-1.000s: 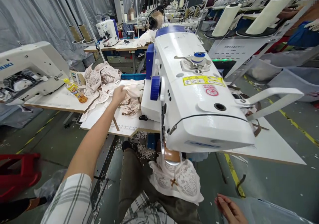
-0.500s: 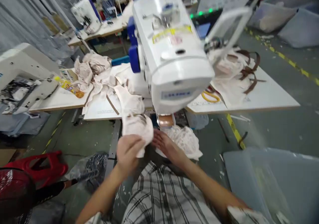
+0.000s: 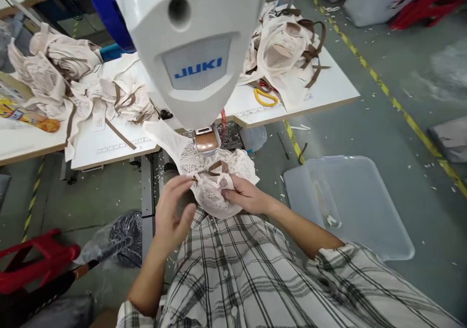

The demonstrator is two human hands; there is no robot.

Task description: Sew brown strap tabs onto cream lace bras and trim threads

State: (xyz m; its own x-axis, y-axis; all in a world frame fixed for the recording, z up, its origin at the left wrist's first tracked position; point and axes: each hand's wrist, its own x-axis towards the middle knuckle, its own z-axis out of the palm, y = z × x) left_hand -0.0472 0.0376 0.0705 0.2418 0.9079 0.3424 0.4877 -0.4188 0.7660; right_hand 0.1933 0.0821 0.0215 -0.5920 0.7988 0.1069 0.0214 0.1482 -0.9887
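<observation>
A cream lace bra (image 3: 215, 199) lies in front of me, below the sewing machine head, with a brown strap (image 3: 219, 167) across it. My right hand (image 3: 248, 195) pinches the bra's right side between thumb and fingers. My left hand (image 3: 174, 216) is at the bra's left edge, its fingertips at the fabric and its thumb held well apart. One pale wing of the bra stretches up left toward the table. More lace fabric bunches just behind the bra, under the machine's copper-coloured part (image 3: 205, 140).
The white sewing machine (image 3: 197, 60) stands directly ahead. Piles of cream garments lie on the left table (image 3: 109, 155) and on the right, near yellow-handled scissors (image 3: 265, 98). A clear plastic bin (image 3: 350, 196) is on the floor at right, a red stool (image 3: 36, 260) at lower left.
My view has moved closer and tilted down. My left hand has let go of the bra and its fingers have spread. My right hand has closed on the bra, which now lies lower, lace side up.
</observation>
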